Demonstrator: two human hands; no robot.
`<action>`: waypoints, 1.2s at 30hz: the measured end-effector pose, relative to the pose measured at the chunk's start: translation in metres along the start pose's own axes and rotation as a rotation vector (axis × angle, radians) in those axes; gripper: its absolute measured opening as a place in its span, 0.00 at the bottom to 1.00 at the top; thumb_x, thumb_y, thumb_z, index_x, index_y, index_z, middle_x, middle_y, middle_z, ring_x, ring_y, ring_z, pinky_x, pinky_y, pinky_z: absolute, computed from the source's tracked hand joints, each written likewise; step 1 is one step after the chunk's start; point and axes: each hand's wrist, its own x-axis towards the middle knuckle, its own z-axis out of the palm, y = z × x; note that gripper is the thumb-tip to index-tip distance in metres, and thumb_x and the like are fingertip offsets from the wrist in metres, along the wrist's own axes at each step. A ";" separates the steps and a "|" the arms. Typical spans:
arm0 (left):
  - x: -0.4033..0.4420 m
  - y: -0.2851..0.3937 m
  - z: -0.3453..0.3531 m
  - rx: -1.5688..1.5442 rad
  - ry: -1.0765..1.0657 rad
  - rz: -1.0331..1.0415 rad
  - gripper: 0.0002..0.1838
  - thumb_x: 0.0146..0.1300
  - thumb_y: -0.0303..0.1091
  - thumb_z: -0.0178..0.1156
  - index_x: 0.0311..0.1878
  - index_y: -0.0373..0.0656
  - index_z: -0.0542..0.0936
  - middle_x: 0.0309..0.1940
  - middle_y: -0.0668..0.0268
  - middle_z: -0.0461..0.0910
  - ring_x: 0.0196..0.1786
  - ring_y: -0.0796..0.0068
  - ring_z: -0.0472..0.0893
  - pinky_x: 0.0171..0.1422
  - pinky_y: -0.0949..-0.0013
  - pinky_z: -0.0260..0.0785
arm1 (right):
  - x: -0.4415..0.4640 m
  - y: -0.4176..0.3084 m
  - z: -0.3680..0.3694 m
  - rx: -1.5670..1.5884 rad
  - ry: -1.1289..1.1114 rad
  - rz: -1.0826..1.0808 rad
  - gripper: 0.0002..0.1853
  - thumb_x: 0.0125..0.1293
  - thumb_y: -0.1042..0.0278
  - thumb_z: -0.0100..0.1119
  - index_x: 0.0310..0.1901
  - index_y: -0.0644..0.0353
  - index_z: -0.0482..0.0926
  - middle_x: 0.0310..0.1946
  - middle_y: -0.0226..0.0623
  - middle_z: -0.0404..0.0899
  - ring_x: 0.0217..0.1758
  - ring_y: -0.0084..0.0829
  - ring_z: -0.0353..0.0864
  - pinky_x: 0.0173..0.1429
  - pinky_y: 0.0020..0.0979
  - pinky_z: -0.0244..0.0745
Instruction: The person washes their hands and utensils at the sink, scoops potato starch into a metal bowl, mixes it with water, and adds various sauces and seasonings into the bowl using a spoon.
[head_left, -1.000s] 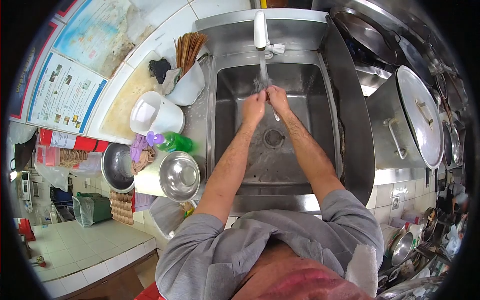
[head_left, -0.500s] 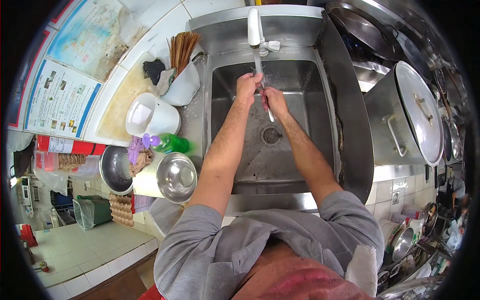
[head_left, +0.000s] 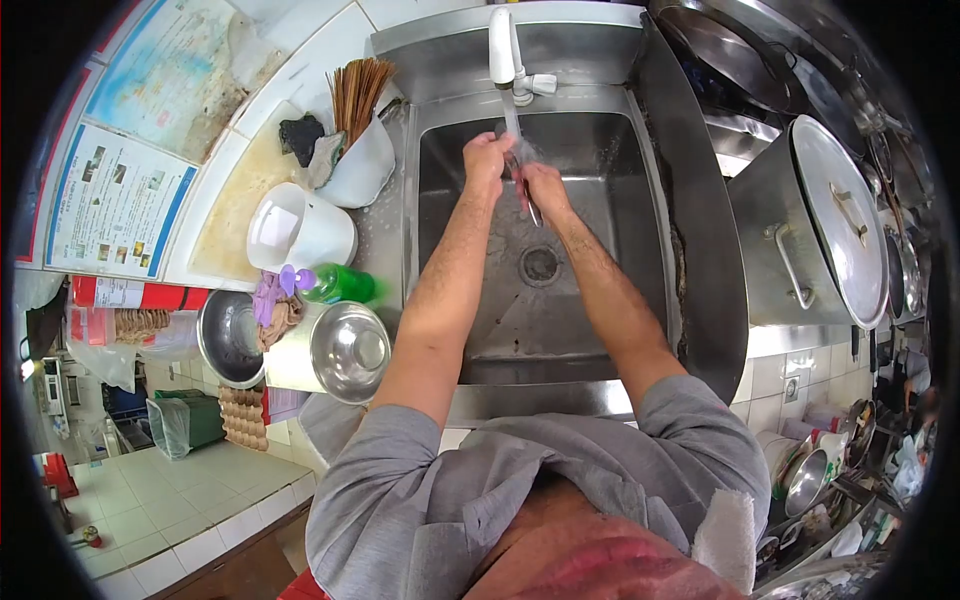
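Water runs from the white faucet (head_left: pixel 503 50) onto my two hands over the steel sink (head_left: pixel 590 325). My right hand (head_left: pixel 545 188) is closed around a slim, shiny metal utensil (head_left: pixel 534 214), whose narrow end sticks out below my fingers toward the drain (head_left: pixel 540 265). At its upper part, under the stream, my left hand (head_left: pixel 486 160) has its fingers closed on it. Splashing water and my fingers hide the utensil's upper end, so its exact kind cannot be made out.
Left of the sink stand a white container (head_left: pixel 362 172) with a stick brush, a white bucket (head_left: pixel 340 235), a green soap bottle (head_left: pixel 338 285) and a steel bowl (head_left: pixel 350 352). A large lidded pot (head_left: pixel 775 240) is at the right, beyond the sink's raised side (head_left: pixel 700 210).
The utensil has tilted and drawn up, with less of its end showing below my right hand. Both hands have shifted slightly up and left toward the faucet.
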 end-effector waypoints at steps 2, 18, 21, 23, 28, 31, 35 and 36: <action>0.003 0.009 0.001 -0.033 0.057 0.036 0.08 0.52 0.28 0.64 0.33 0.39 0.74 0.25 0.69 0.76 0.23 0.80 0.71 0.31 0.77 0.64 | -0.019 0.010 -0.001 -0.037 -0.011 0.062 0.11 0.56 0.67 0.44 0.27 0.64 0.74 0.16 0.31 0.71 0.12 0.23 0.66 0.14 0.26 0.59; -0.035 0.010 -0.049 0.118 -0.070 -0.020 0.09 0.51 0.32 0.65 0.25 0.44 0.73 0.21 0.72 0.74 0.22 0.82 0.71 0.26 0.79 0.63 | -0.012 0.021 -0.011 -0.172 -0.172 0.045 0.10 0.58 0.69 0.43 0.28 0.63 0.74 0.14 0.29 0.69 0.14 0.19 0.65 0.17 0.22 0.58; -0.069 0.009 -0.086 0.064 -0.042 -0.157 0.10 0.51 0.31 0.64 0.31 0.41 0.72 0.25 0.69 0.75 0.26 0.79 0.74 0.29 0.76 0.68 | -0.001 0.034 0.002 -0.326 -0.274 0.140 0.08 0.56 0.72 0.46 0.32 0.64 0.75 0.20 0.32 0.74 0.19 0.21 0.69 0.23 0.23 0.64; -0.095 0.005 -0.105 -0.187 0.067 -0.177 0.12 0.53 0.28 0.62 0.38 0.39 0.70 0.30 0.64 0.75 0.30 0.73 0.77 0.31 0.73 0.71 | 0.021 0.037 0.028 -0.491 -0.177 -0.110 0.08 0.56 0.71 0.48 0.34 0.64 0.76 0.22 0.35 0.76 0.23 0.24 0.73 0.28 0.26 0.68; -0.141 -0.030 -0.138 -0.171 0.132 -0.153 0.12 0.55 0.24 0.59 0.41 0.37 0.69 0.31 0.63 0.75 0.32 0.70 0.78 0.34 0.72 0.73 | 0.035 -0.044 0.175 -0.639 -0.056 -0.433 0.24 0.53 0.55 0.61 0.48 0.63 0.73 0.37 0.46 0.79 0.40 0.35 0.79 0.46 0.32 0.71; -0.169 -0.037 -0.139 -0.036 0.147 -0.118 0.10 0.56 0.24 0.59 0.39 0.36 0.70 0.31 0.64 0.75 0.31 0.73 0.78 0.35 0.72 0.74 | 0.052 -0.056 0.253 -0.559 -0.081 -0.421 0.33 0.50 0.50 0.63 0.52 0.65 0.66 0.41 0.53 0.76 0.45 0.41 0.78 0.50 0.36 0.70; -0.197 -0.047 -0.142 0.051 0.176 0.024 0.08 0.55 0.28 0.60 0.35 0.36 0.73 0.25 0.65 0.76 0.28 0.78 0.77 0.33 0.75 0.68 | 0.074 -0.046 0.310 -0.755 0.077 -0.233 0.37 0.47 0.53 0.64 0.53 0.65 0.59 0.44 0.57 0.74 0.48 0.50 0.75 0.52 0.40 0.69; -0.201 -0.045 -0.144 0.048 0.189 0.024 0.08 0.55 0.28 0.60 0.35 0.36 0.73 0.25 0.65 0.76 0.28 0.78 0.77 0.33 0.75 0.68 | 0.078 -0.040 0.315 -0.753 0.130 -0.145 0.37 0.46 0.54 0.65 0.53 0.64 0.57 0.45 0.57 0.74 0.49 0.52 0.74 0.52 0.41 0.69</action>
